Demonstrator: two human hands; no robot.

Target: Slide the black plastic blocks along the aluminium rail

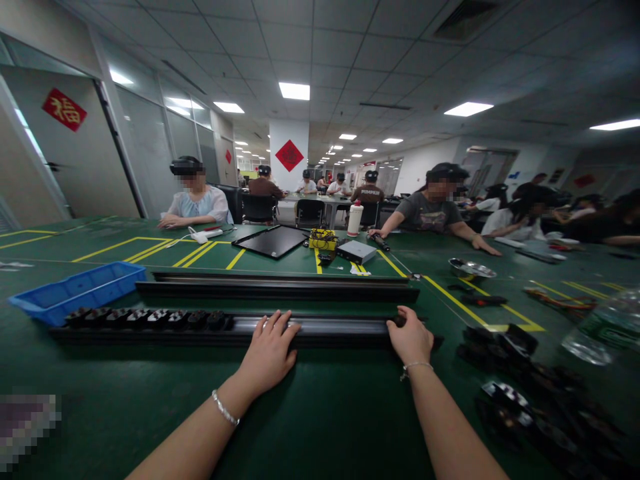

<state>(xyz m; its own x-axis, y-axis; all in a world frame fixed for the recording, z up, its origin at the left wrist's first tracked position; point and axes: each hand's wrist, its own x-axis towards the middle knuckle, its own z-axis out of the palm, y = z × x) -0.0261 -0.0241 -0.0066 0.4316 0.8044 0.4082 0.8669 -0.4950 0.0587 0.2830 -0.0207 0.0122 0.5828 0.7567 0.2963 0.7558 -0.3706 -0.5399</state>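
Note:
A long black rail (340, 328) lies across the green table in front of me. Several small black parts (150, 319) sit in a row along its left half. My left hand (270, 350) rests flat on the rail's middle, fingers spread. My right hand (411, 337) is at the rail's right end, its fingers curled over the edge and partly hidden. A second black rail (280, 288) lies parallel just behind the first. Each of my wrists wears a thin bracelet.
A blue tray (75, 288) stands at the left. Loose black parts (510, 380) lie at the right, with a metal bowl (473, 269) and a clear plastic bottle (603, 327). Several people sit at the table's far side and at tables beyond.

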